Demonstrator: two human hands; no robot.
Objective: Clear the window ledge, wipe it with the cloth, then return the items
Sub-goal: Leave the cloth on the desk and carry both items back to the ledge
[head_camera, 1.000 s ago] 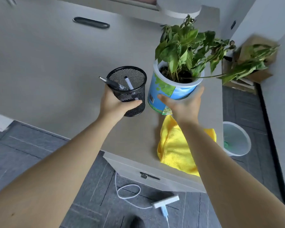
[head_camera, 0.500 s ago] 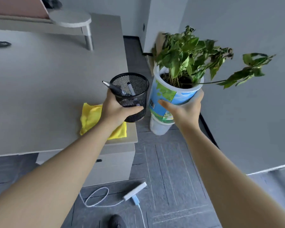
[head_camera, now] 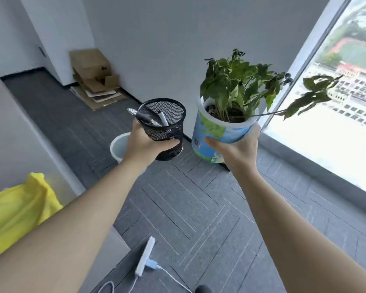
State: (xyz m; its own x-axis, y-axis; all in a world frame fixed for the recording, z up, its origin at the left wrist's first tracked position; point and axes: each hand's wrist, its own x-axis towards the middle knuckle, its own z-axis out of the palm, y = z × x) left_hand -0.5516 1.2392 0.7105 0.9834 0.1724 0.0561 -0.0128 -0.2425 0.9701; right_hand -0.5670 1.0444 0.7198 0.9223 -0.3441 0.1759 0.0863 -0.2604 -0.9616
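Cloth (head_camera: 17,210) now leftward; two pens (head_camera: 148,119)

There is one view only, from a wide-angle camera on the person's head. It looks forward and steeply down along both bare forearms, close over them, to the grey floor (head_camera: 190,208) below. It faces the window ledge (head_camera: 317,163) at the right and a plain wall (head_camera: 178,39) ahead; straight lines bow toward the edges.
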